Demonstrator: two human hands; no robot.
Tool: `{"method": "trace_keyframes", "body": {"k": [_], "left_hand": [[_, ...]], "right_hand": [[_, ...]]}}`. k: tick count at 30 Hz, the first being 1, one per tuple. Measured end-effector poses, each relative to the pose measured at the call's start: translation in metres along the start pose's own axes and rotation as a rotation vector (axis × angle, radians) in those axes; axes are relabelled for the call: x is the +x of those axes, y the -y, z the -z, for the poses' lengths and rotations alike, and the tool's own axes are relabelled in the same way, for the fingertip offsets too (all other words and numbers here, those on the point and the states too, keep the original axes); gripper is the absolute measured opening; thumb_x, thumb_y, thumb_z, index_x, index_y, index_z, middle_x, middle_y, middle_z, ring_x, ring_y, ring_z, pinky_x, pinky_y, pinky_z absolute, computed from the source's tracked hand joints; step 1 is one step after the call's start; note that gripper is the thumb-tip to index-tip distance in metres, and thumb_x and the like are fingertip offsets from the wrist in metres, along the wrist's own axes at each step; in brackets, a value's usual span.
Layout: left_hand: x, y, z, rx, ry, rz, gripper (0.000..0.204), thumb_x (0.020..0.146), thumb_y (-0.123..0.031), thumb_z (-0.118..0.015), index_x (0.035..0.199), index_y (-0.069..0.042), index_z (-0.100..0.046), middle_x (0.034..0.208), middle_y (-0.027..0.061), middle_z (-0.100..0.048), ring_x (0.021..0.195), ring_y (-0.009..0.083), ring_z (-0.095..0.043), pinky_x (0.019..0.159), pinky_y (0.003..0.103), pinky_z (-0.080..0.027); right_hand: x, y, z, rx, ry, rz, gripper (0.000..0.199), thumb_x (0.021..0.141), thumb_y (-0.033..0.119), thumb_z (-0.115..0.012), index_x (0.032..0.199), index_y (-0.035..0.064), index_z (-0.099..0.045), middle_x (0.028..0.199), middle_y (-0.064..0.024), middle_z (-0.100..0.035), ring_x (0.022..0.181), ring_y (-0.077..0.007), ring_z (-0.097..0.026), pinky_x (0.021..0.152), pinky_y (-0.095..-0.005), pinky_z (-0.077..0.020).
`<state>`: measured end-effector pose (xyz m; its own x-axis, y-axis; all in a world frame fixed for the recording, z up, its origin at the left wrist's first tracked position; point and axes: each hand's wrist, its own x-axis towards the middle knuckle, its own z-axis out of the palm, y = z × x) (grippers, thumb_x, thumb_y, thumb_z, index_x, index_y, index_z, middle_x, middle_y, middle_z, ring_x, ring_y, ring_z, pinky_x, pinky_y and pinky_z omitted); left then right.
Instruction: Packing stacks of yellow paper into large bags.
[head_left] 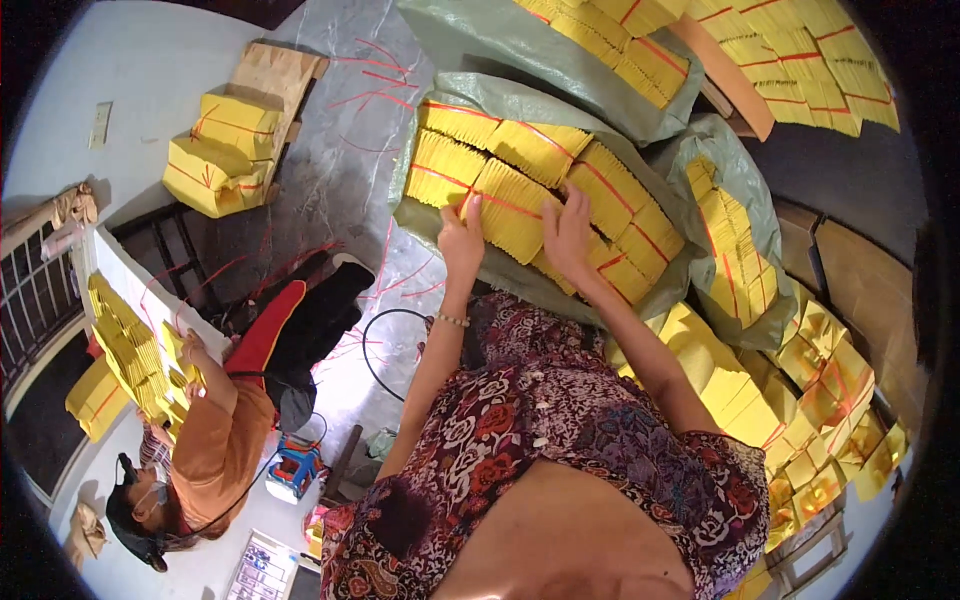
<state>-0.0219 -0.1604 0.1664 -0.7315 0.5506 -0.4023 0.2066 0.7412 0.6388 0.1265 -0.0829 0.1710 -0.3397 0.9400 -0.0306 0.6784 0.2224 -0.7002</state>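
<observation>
We read this as a small packing workshop for yellow paper, not a home. Tied bundles of yellow paper point(530, 180) bound with red string fill grey-green woven sacks point(520, 50) across the top of the frame. More wrapped yellow packs point(222, 150) sit on a wooden pallet point(280, 70) at upper left, and loose stacks pile up at lower right. Red string scraps point(370, 80) litter the bare grey floor point(340, 190). At lower left, another worker in an orange shirt point(215, 440) sorts yellow sheets at a white table point(120, 275). Cardboard boxes point(860, 270) line the right edge.
</observation>
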Motion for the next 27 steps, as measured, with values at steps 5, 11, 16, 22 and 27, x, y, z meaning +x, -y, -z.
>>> {"method": "trace_keyframes", "body": {"k": [5,11,16,22,27], "left_hand": [[0.005,0.007,-0.001,0.2,-0.068,-0.245,0.039,0.093,-0.041,-0.048,0.099,-0.003,-0.049,0.085,0.0253,-0.059,0.075,0.0458,-0.059,0.061,0.052,-0.046],[0.011,-0.005,0.002,0.405,0.103,-0.148,0.034,0.093,-0.035,-0.049,0.099,-0.002,-0.051,0.099,0.0257,-0.055,0.085,0.0443,-0.057,0.069,0.049,-0.046],[0.017,-0.02,-0.016,0.236,-0.064,-0.655,0.046,0.087,-0.027,-0.053,0.123,0.0,-0.042,0.127,0.025,-0.042,0.115,0.0416,-0.042,0.096,0.05,-0.033],[0.018,-0.018,-0.03,0.52,-0.001,-0.787,0.064,0.089,-0.032,-0.047,0.141,-0.001,-0.029,0.146,0.0185,-0.028,0.135,0.0355,-0.025,0.108,0.053,-0.017],[0.026,-0.011,-0.04,0.527,-0.002,-0.817,0.064,0.09,-0.033,-0.042,0.142,-0.001,-0.025,0.148,0.0189,-0.024,0.137,0.0354,-0.02,0.11,0.052,-0.012]], "right_hand": [[-0.016,0.012,-0.037,-0.02,-0.177,-0.087,0.044,0.088,0.023,-0.052,0.121,-0.0045,-0.041,0.109,-0.0235,-0.048,0.107,-0.038,-0.045,0.095,-0.0475,-0.0297],[-0.015,-0.005,-0.046,-0.079,-0.108,-0.062,0.044,0.087,0.02,-0.053,0.123,-0.0018,-0.041,0.117,-0.0223,-0.045,0.111,-0.0354,-0.041,0.098,-0.047,-0.0252],[-0.018,0.0,-0.043,-0.166,-0.195,-0.005,0.05,0.086,0.024,-0.054,0.127,-0.0013,-0.04,0.127,-0.0202,-0.037,0.118,-0.0361,-0.035,0.099,-0.0494,-0.0242],[-0.014,0.001,-0.05,-0.248,-0.168,0.048,0.058,0.085,0.028,-0.053,0.133,0.0,-0.037,0.136,-0.018,-0.032,0.13,-0.0381,-0.026,0.104,-0.0525,-0.0204],[-0.01,0.001,-0.053,-0.409,-0.084,0.063,0.056,0.087,0.028,-0.05,0.136,0.0039,-0.039,0.144,-0.0153,-0.028,0.134,-0.0375,-0.021,0.104,-0.054,-0.0204]]}}
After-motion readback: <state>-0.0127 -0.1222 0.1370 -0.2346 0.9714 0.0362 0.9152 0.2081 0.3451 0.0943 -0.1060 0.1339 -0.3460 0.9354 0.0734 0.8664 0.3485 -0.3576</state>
